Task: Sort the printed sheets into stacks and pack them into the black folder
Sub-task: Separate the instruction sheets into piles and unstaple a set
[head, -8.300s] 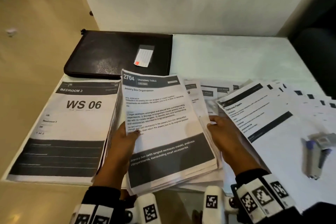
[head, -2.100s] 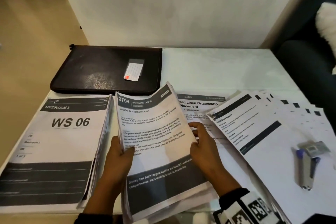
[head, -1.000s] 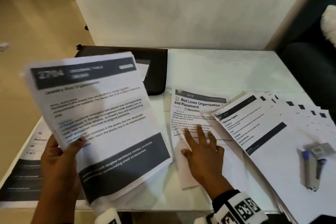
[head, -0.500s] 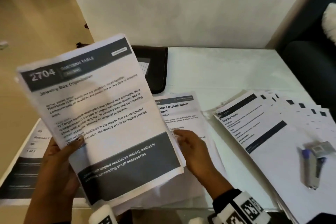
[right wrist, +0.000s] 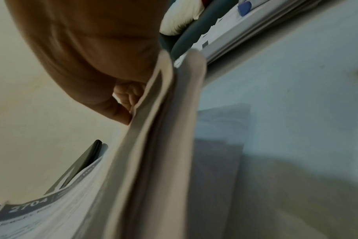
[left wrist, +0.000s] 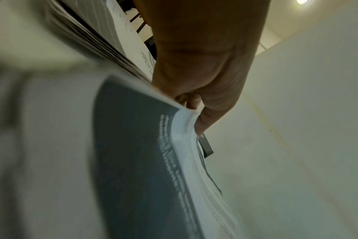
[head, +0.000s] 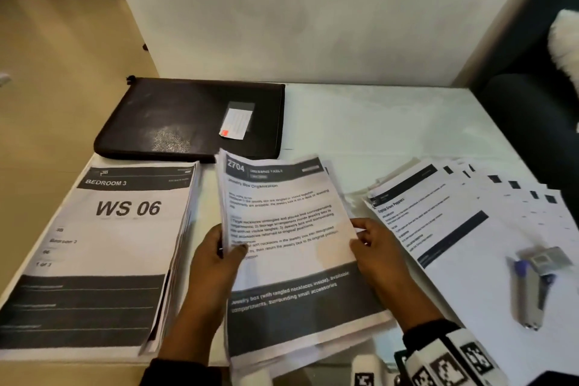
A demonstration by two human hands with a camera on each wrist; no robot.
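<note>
Gripping "2704 DRESSING TABLE" stack (head: 291, 247) with both hands, left hand (head: 216, 263), right hand (head: 376, 254), beside "WS 06" stack (head: 103, 247)

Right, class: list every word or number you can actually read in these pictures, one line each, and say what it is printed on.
"BEDROOM 3", "WS 06": cover sheet of the left stack.
"2704", "DRESSING TABLE", "Jewelry Box Organization": top sheet of the held stack, gripped by the left hand and right hand.
Fanned sheets: headings too blurred.
Label on the black folder: too small.
</note>
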